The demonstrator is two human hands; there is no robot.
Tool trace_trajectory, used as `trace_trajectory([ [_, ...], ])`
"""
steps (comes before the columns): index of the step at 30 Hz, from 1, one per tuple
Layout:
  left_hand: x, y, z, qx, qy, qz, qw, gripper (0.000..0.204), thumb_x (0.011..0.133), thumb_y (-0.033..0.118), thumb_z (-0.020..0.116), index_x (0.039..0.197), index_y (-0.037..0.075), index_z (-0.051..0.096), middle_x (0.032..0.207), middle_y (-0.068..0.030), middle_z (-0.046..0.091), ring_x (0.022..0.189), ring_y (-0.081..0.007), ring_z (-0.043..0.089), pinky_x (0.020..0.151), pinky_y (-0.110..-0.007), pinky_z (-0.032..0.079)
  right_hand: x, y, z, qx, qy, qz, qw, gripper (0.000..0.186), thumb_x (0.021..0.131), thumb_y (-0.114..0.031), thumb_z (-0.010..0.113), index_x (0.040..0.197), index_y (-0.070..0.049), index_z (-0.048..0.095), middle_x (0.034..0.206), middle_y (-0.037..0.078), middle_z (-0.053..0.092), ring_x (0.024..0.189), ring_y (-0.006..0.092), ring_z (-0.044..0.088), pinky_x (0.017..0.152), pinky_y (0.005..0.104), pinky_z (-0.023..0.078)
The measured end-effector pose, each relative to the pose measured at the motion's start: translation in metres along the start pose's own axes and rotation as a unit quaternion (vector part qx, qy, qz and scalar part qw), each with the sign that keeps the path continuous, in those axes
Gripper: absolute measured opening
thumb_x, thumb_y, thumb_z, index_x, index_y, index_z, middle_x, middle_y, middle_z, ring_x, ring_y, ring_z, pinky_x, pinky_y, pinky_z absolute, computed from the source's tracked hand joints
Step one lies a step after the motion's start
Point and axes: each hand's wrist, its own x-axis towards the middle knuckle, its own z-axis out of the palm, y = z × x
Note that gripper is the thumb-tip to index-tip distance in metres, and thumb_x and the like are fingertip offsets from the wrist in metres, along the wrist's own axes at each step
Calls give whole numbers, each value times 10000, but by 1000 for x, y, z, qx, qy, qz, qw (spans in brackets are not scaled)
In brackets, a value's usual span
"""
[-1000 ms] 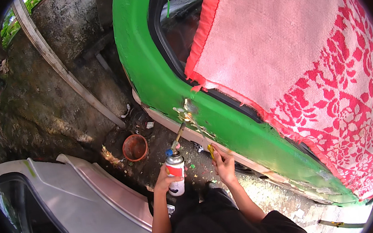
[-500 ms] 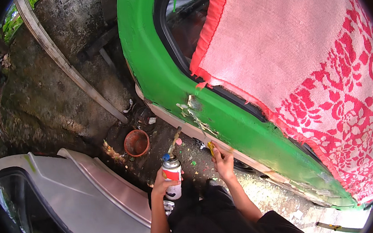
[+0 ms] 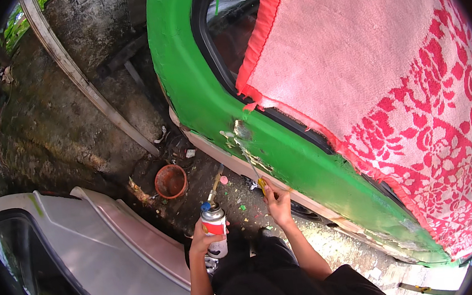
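Note:
My left hand (image 3: 200, 242) is wrapped round a gas canister (image 3: 214, 229) with a white and red label. A blow torch head (image 3: 215, 187) with a blue knob sits on top, its metal tube pointing up and away from me. No flame can be made out. My right hand (image 3: 278, 204) grips a yellow-handled screwdriver (image 3: 261, 186), its thin shaft reaching toward the green car body panel (image 3: 281, 149). Around the shaft the green paint is peeled and bare in a ragged patch (image 3: 242, 138). Whether the tip touches the panel I cannot tell.
A patterned red and pink towel (image 3: 363, 63) covers much of the green vehicle. A silver car (image 3: 109, 243) stands close on my left. Between them, a terracotta pot (image 3: 170, 182) and scattered paint flakes lie on the ground. A long curved strip (image 3: 84, 85) leans beyond the pot.
My left hand has drawn the canister and torch slightly toward me and to the left. My right hand keeps its grip on the screwdriver near the peeled patch.

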Motion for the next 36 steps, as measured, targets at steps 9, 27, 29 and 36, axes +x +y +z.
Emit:
trace_trajectory([
  [9, -11, -2, 6, 1, 3, 3, 1000, 732, 550, -16, 826, 1241, -3, 584, 1048, -153, 719, 860, -249, 722, 794, -389, 592, 6, 2, -9, 5, -25, -14, 1000, 355, 1089, -221, 556, 1403, -81, 647, 639, -18, 518, 435, 36, 357, 397, 236, 279],
  [27, -5, -7, 21, 7, 6, 7, 1000, 719, 562, -14, 837, 1237, 7, 589, 1052, -154, 722, 874, -252, 725, 802, -394, 595, -2, -3, -21, 37, -36, -8, 999, 351, 1083, -243, 575, 1395, -107, 660, 632, -15, 526, 428, 44, 360, 400, 246, 302],
  [29, -2, -6, 20, 3, -1, 16, 1000, 723, 561, -17, 840, 1238, 3, 587, 1056, -154, 719, 874, -254, 723, 797, -392, 596, 3, -5, -24, 14, -26, 24, 999, 353, 1082, -265, 575, 1371, -86, 673, 637, -18, 529, 429, 46, 365, 399, 247, 298],
  [36, -9, -12, 22, -7, 0, 14, 1000, 721, 562, -19, 836, 1239, 2, 588, 1055, -150, 718, 868, -252, 722, 797, -392, 596, -10, 5, -30, -16, -3, 49, 999, 307, 1067, -175, 584, 1306, -19, 699, 662, -7, 566, 581, 71, 505, 536, 276, 422],
])
